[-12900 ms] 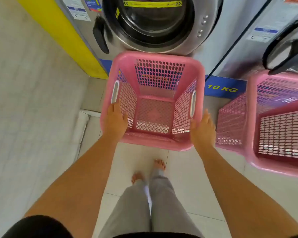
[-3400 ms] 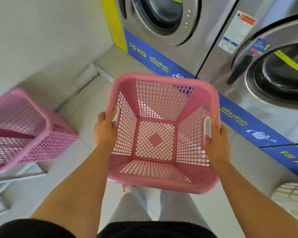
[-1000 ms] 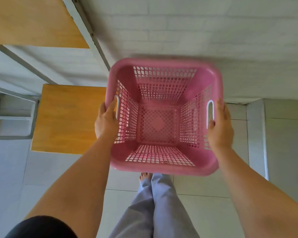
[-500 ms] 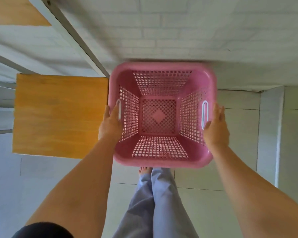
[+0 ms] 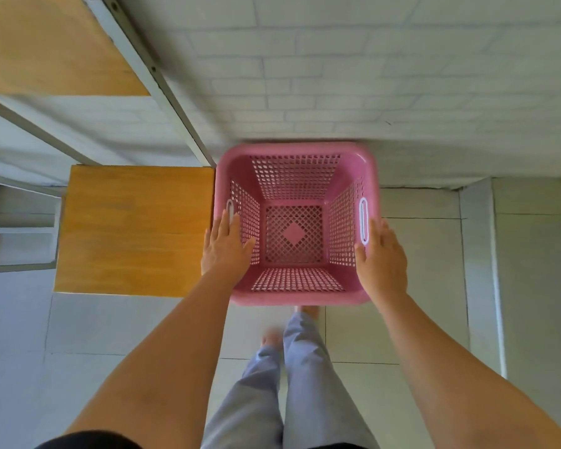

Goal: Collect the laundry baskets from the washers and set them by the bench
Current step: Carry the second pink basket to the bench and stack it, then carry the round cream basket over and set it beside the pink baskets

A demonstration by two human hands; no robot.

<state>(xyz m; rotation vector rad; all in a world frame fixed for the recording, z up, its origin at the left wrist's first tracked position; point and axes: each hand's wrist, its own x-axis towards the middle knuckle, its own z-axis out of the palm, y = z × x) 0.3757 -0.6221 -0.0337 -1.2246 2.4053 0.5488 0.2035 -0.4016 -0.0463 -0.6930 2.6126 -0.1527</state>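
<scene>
An empty pink laundry basket (image 5: 294,150) with white-edged handle slots hangs low over the tiled floor; whether it touches the floor I cannot tell. Its left side lies against the end of the wooden bench seat (image 5: 133,231) and its far side against the white brick wall (image 5: 370,76). My left hand (image 5: 227,251) sits on the left rim, thumb inside and fingers stretched toward the handle slot. My right hand (image 5: 381,260) holds the right rim the same way, just below the other slot.
A second wooden board (image 5: 46,47) on a grey metal frame (image 5: 156,79) stands above the bench at upper left. My legs and bare feet (image 5: 292,384) are right behind the basket. A raised floor strip (image 5: 476,254) runs along the right.
Since the earliest frames I have carried the basket from the washers to the bench. In the last second it has sunk lower, closer to the wall and bench end, and my fingers have straightened.
</scene>
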